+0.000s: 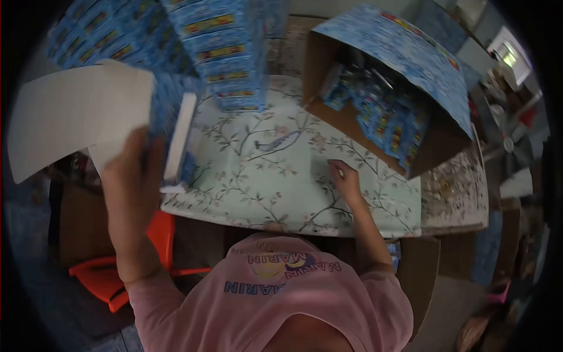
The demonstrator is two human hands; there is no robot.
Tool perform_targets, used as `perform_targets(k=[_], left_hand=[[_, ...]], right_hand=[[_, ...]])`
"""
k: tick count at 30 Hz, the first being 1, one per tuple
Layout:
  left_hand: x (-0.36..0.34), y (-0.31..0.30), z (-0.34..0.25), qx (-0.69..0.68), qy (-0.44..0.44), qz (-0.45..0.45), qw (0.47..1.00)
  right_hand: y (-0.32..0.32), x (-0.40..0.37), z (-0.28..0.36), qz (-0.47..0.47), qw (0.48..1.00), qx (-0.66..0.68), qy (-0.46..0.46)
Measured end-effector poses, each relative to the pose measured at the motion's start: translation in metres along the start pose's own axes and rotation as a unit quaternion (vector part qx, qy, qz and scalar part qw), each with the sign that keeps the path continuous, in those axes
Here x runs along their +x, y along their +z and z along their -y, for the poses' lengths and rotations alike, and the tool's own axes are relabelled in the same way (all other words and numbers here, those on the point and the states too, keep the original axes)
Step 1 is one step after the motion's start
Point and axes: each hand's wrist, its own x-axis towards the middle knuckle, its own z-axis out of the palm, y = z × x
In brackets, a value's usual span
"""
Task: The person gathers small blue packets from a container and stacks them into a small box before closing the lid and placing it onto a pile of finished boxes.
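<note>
Pink shirt (305, 287) fills the foreground; ahead, the left hand (129, 179) extends, blurred, its grip unclear, white sheet (82, 114) just beyond it. Right hand (345, 177) curls narrowly, wrist bent inward, open carton (358, 132) beyond it.

On the flowered tabletop (246, 188) stands an open box (404, 50); left of it, a tall stack of blue packs (226, 61).

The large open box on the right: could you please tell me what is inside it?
Inside the open box are several blue packets with yellow marks, near its mouth. Its blue upper panel covers the deeper part, so what lies there cannot be seen.
</note>
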Motion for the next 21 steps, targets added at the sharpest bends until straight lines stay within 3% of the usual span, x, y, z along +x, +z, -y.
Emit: perform_targets(k=[1, 3, 4, 6, 9, 13, 15, 16, 17, 18, 19, 20, 21], left_hand=[[-0.018, 0.024, -0.004, 0.024, 0.078, 0.007, 0.997], [-0.051, 0.066, -0.017, -0.008, 0.14, 0.137, 0.981], [-0.07, 0.097, -0.015, -0.031, 0.169, 0.155, 0.973], [-0.111, 0.16, 0.0, -0.02, 0.169, 0.264, 0.949], [-0.13, 0.204, 0.022, 0.036, 0.117, 0.33, 0.936], [-0.111, 0.206, 0.041, 0.026, 0.045, 0.329, 0.943], [-0.103, 0.206, 0.055, 0.009, 0.009, 0.27, 0.963], [-0.101, 0.21, 0.059, 0.051, 0.126, 0.124, 0.983], [-0.096, 0.204, 0.049, 0.055, 0.124, 0.12, 0.983], [-0.092, 0.193, 0.027, -0.032, 0.117, 0.108, 0.987], [-0.092, 0.186, 0.011, -0.118, 0.108, 0.097, 0.982], [-0.105, 0.195, 0.008, -0.226, 0.091, 0.182, 0.953], [-0.12, 0.211, 0.008, -0.331, 0.072, 0.263, 0.904]], right_hand=[[0.002, 0.0, -0.003, 0.003, 1.0, 0.004, 0.01], [0.002, 0.0, -0.007, -0.01, 0.999, -0.039, 0.017], [0.001, -0.001, -0.015, -0.022, 0.998, -0.044, 0.025], [0.001, -0.002, -0.031, -0.041, 0.997, -0.058, -0.025], [-0.012, 0.004, -0.039, -0.038, 0.997, -0.073, 0.0], [-0.035, 0.049, -0.049, -0.057, 0.997, -0.039, 0.028], [-0.043, 0.086, -0.06, -0.045, 0.998, -0.01, 0.053], [-0.043, 0.106, -0.073, -0.072, 0.991, 0.088, 0.076], [-0.042, 0.126, -0.08, -0.097, 0.973, 0.185, 0.097], [-0.042, 0.144, -0.074, -0.094, 0.973, 0.188, 0.092], [-0.043, 0.16, -0.062, -0.098, 0.949, 0.256, 0.157], [-0.04, 0.173, -0.055, -0.099, 0.915, 0.321, 0.224], [-0.031, 0.186, -0.053, -0.093, 0.915, 0.322, 0.223]])
